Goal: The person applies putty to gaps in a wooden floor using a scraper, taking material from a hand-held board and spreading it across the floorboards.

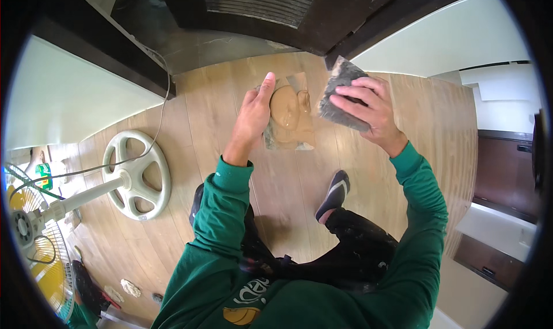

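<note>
"In the head view, what are your hands doing?"

"My left hand (pixel 253 113) is closed at the side of the board (pixel 305 140), thumb raised; its fingers are mostly hidden, but I judge I have hold of it. My right hand (pixel 368 107) grips the grey plate (pixel 345 98), fingers spread over its face."

"How far along is it?"

"The wet tan paste (pixel 285 107) lies on the board, just right of my left thumb, part in a rounded mound, part smeared toward the near edge. So loading the board looks done. Plenty of paste is left on it, and I see none laid on the floor (pixel 299 214) around my hands. Whether it's fully mixed, I can't tell."

"Any room to move?"

"Plate and board are apart, with a narrow gap between my hands. Below them is open floor as far as my slipper (pixel 333 196), under my right hand. Beyond both hands stands the dark door (pixel 253 35); the white wall (pixel 426 41) closes in ahead and right of my right hand. Left of my left hand, the cord (pixel 164 106) and fan base (pixel 128 179) could catch a wide swing."
</note>
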Motion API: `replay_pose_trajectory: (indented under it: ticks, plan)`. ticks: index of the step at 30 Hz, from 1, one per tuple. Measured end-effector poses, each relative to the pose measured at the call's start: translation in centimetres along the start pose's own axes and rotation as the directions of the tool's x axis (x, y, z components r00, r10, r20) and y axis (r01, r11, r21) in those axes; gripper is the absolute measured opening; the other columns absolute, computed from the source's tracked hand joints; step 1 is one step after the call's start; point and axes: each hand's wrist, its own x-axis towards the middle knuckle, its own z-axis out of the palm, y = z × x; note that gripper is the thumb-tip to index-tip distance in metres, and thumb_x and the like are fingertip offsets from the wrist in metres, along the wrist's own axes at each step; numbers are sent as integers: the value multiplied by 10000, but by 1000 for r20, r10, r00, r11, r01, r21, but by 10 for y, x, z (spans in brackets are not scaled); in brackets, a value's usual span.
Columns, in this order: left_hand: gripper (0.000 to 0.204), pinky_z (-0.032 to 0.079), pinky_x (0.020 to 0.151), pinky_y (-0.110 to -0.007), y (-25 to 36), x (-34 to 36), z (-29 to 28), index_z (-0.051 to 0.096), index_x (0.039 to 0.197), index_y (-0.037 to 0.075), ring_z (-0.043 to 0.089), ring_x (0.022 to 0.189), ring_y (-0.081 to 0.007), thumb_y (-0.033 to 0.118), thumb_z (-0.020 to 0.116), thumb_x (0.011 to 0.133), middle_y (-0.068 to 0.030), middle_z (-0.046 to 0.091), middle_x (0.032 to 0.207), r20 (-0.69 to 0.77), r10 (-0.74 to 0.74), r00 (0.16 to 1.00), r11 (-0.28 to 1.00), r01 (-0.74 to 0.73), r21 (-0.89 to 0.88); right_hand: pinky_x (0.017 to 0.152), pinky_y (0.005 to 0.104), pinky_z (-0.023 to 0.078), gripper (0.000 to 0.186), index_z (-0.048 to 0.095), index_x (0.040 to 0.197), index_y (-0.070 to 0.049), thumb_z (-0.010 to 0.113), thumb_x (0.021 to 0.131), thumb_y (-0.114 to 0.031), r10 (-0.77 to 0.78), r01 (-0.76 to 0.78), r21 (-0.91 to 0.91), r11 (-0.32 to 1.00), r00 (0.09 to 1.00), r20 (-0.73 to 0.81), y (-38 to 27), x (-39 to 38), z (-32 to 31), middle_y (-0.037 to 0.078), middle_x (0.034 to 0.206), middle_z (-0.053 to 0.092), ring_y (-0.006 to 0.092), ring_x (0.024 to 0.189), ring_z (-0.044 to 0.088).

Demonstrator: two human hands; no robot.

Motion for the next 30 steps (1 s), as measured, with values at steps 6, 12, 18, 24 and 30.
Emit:
replay_pose_trajectory:
  ticks: [6,12,18,24,30]
  plan:
    - [626,570,880,-389,4,10,-19,529,1303,-46,659,1081,-234,512,501,1022,-156,637,1218,129,122,984,970,-91,-226,976,418,403,544,711,1196,-159,664,689,29,-46,65,-89,994,979,198,38,-20,33,-16,1225,626,234,1136,529]
    - [566,520,974,-419,41,-7,-38,539,1302,-9,621,1143,-244,487,451,1047,-118,617,1253,-210,180,961,802,-267,-534,909,412,409,433,721,1163,-123,598,769,8,288,-287,-40,957,928,236,73,-101,195,10,1150,657,238,1112,552]
    - [537,503,996,-417,40,-7,-49,512,1337,20,608,1148,-243,470,453,1051,-93,601,1279,-300,241,923,742,-375,-556,864,445,446,307,718,1104,-124,582,845,-31,443,-435,-83,897,874,201,83,-118,307,17,1126,677,246,1071,573]
    - [562,499,993,-407,40,-3,-48,504,1331,-2,596,1150,-235,483,431,1057,-101,582,1289,-325,224,919,756,-374,-537,897,451,448,365,715,1136,-90,587,807,1,482,-442,-194,876,818,313,90,-108,337,18,1146,674,258,1082,571]
    - [562,497,997,-422,36,6,-50,504,1335,2,595,1150,-241,484,437,1055,-101,581,1290,-334,177,926,779,-339,-527,957,451,417,442,677,1206,-69,600,774,-8,439,-415,-146,898,823,361,45,-151,331,45,1220,644,260,1153,537]
